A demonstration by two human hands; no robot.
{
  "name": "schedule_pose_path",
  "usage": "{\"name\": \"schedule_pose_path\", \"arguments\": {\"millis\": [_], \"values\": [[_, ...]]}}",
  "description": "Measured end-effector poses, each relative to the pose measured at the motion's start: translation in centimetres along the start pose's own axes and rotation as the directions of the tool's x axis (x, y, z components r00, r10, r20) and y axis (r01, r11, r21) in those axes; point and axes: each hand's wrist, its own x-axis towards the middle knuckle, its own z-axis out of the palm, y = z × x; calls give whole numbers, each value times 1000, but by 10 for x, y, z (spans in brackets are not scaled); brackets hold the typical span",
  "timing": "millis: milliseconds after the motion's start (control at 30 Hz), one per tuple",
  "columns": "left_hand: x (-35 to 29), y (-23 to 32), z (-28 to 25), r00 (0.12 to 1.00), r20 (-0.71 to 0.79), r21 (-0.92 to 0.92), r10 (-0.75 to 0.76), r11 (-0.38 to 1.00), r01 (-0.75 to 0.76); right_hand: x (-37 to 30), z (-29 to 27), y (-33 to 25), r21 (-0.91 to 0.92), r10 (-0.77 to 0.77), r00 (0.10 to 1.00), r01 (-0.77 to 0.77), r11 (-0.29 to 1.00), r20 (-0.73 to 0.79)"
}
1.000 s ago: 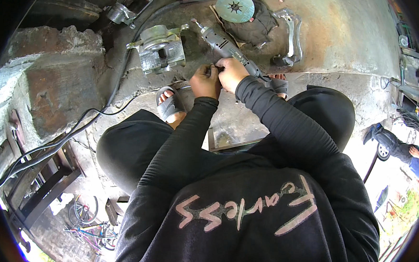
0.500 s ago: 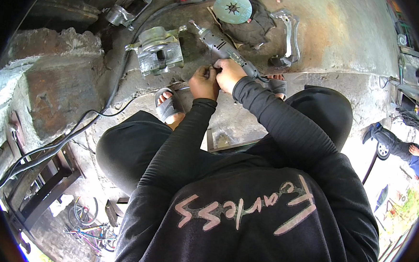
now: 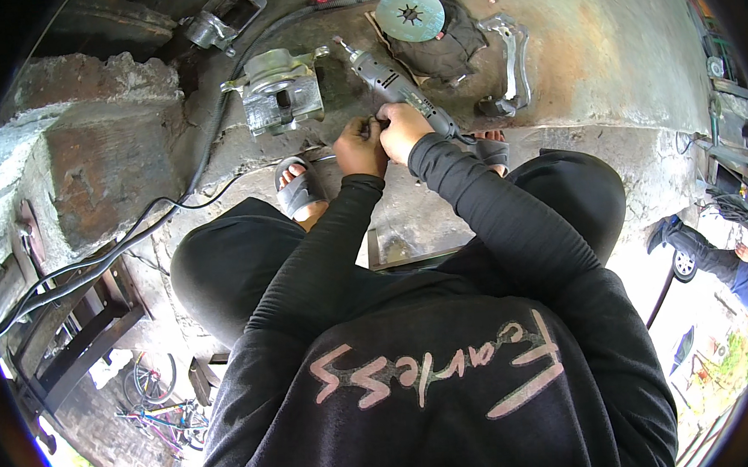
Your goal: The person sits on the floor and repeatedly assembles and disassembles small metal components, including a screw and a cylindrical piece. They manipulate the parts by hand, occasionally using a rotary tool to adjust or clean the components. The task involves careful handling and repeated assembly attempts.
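My left hand [image 3: 359,148] and my right hand [image 3: 405,132] meet in front of me, fingers closed and fingertips together. What they pinch, if anything, is too small and too covered to make out. Just beyond my right hand lies a grey rotary grinder [image 3: 392,84], its metal collet end pointing away to the left and its cord end near my right foot. To the left of it a silver brake caliper [image 3: 281,102] rests on the worn concrete. A round pale green disc [image 3: 411,14] with a star-shaped centre hole sits on a dark cloth [image 3: 445,45] past the grinder.
A caliper bracket [image 3: 513,64] lies at the right, and another metal bracket [image 3: 218,25] at the far left. Black cables [image 3: 146,222] run along the left past a rough concrete block [image 3: 104,156]. My sandalled feet flank my hands. Another person [image 3: 701,252] is at the right edge.
My hands stay together in almost the same place, with the view shifted slightly. At the right edge the other person's hand and legs have moved a little.
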Motion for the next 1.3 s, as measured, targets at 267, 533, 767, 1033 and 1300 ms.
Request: {"name": "schedule_pose_path", "arguments": {"millis": [267,533,767,1033,1300], "values": [[1,-1,0,1000,10,14,-2,1000,2,-2,-2,-6,-27,23,1000,-23,999,3],[6,-5,1,1000,-11,158,-17,987,18,-5,-9,-3,197,95,990,-114,974,106],[20,36,-11,832,214,-745,-512,465,478,35,-74,38,512,114,944,65,856,-309],[27,136,-71,788,579,-768,-208,187,613,40,-102,14,97,-313,760,440,893,-570],[-10,225,-121,791,530,-847,307,152,509,-149,-163,-106,539,-584,769,618,572,-260]]}}
